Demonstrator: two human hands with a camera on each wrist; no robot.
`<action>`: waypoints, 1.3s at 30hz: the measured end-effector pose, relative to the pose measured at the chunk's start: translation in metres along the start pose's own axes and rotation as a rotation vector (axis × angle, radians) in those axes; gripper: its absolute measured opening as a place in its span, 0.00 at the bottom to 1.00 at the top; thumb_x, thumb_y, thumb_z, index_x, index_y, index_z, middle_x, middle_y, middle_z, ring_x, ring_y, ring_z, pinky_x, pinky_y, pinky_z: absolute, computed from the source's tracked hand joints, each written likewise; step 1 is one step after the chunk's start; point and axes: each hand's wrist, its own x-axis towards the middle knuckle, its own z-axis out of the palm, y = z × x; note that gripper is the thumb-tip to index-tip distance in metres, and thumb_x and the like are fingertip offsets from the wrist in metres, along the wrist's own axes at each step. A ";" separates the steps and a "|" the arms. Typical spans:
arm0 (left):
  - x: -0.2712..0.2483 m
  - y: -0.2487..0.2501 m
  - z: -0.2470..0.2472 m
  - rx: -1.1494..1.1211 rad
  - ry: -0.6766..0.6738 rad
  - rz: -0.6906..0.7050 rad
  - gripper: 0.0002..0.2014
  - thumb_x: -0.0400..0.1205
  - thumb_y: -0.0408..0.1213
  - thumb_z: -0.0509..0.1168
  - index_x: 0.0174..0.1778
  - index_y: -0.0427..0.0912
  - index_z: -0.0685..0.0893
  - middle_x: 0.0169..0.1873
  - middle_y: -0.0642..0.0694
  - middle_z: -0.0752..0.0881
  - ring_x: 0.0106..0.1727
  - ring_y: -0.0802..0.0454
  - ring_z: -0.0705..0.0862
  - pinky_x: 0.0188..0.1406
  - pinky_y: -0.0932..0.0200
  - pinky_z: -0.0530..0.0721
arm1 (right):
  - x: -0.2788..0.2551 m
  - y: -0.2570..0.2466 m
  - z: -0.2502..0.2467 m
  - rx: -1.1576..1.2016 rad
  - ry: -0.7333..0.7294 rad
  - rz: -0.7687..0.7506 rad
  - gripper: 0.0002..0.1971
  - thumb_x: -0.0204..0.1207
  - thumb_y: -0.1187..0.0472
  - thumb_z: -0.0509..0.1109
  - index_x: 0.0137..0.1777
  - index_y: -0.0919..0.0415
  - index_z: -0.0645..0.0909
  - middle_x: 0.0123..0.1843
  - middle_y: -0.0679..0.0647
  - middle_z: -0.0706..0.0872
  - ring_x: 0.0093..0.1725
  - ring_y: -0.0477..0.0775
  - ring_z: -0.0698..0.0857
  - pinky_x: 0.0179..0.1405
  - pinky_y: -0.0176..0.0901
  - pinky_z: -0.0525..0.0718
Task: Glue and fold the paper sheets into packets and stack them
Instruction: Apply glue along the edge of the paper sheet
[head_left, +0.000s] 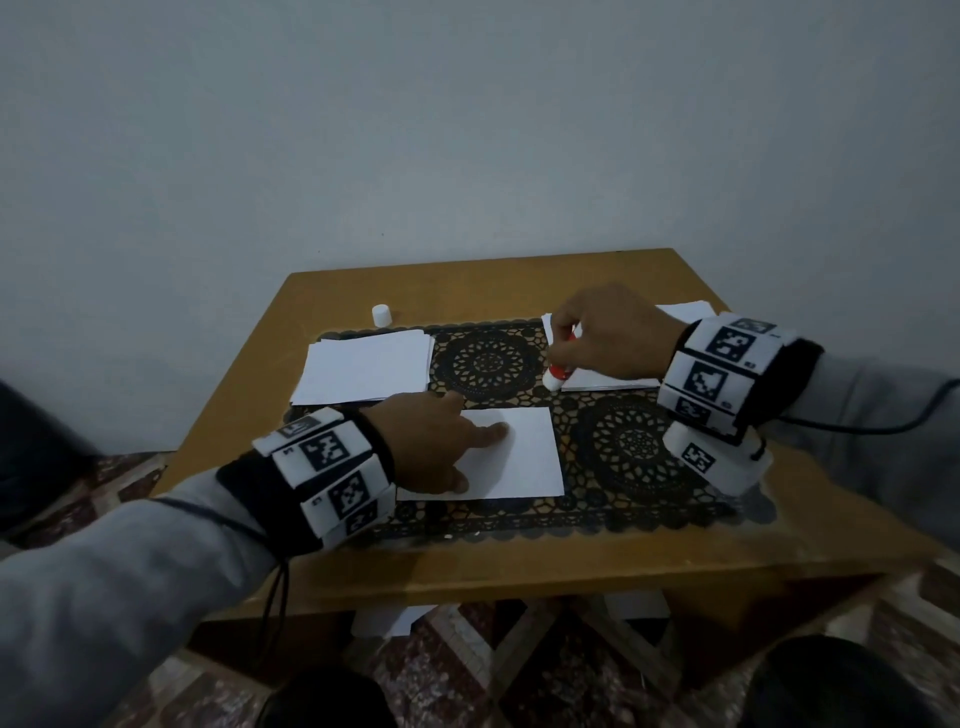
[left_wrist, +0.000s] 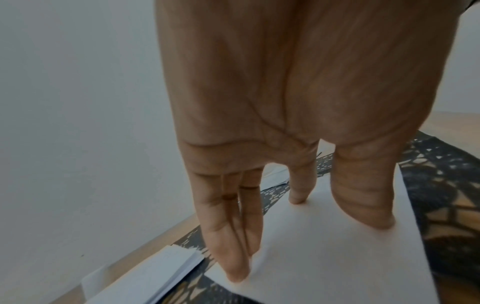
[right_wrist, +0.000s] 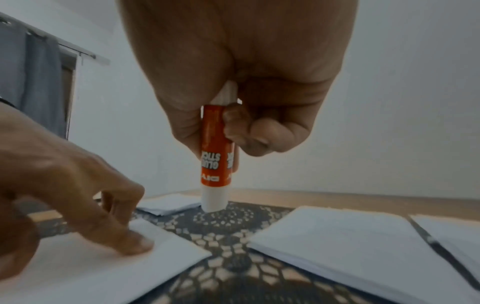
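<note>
A single white sheet (head_left: 524, 457) lies on the black lace mat (head_left: 488, 364) at the front middle. My left hand (head_left: 467, 449) presses flat on its left part, fingers (left_wrist: 233, 246) and thumb straight on the sheet (left_wrist: 337, 257). My right hand (head_left: 597, 338) grips a red and white glue stick (head_left: 558, 375), white end down, just left of the right paper pile (head_left: 613, 382). In the right wrist view the glue stick (right_wrist: 215, 164) hangs over the mat, beyond the sheet (right_wrist: 116, 267). I cannot tell if its tip touches anything.
A second pile of white paper (head_left: 363, 371) sits at the mat's left, seen also in the left wrist view as the paper pile (left_wrist: 155, 273). A small white cap (head_left: 381, 315) stands on the wooden table (head_left: 519, 566) behind it. A wall is close behind.
</note>
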 end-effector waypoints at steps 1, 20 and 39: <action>0.001 0.000 -0.001 0.004 -0.013 0.001 0.38 0.82 0.57 0.60 0.83 0.62 0.44 0.69 0.36 0.69 0.65 0.39 0.76 0.61 0.47 0.80 | 0.001 -0.002 -0.001 0.021 0.008 -0.009 0.11 0.74 0.56 0.72 0.33 0.61 0.86 0.35 0.55 0.85 0.35 0.51 0.78 0.34 0.44 0.73; 0.004 -0.003 -0.002 -0.040 0.055 0.026 0.37 0.80 0.56 0.64 0.82 0.61 0.51 0.67 0.41 0.73 0.66 0.44 0.74 0.61 0.50 0.78 | -0.050 -0.017 0.028 0.101 -0.221 -0.100 0.07 0.71 0.56 0.73 0.35 0.54 0.91 0.35 0.46 0.90 0.36 0.44 0.85 0.40 0.41 0.83; 0.030 -0.020 -0.012 -0.519 0.027 -0.060 0.25 0.68 0.51 0.78 0.51 0.48 0.72 0.43 0.51 0.78 0.43 0.53 0.76 0.37 0.58 0.73 | -0.066 0.004 -0.031 0.378 -0.289 -0.008 0.12 0.79 0.57 0.69 0.41 0.62 0.90 0.19 0.43 0.80 0.18 0.47 0.73 0.29 0.46 0.74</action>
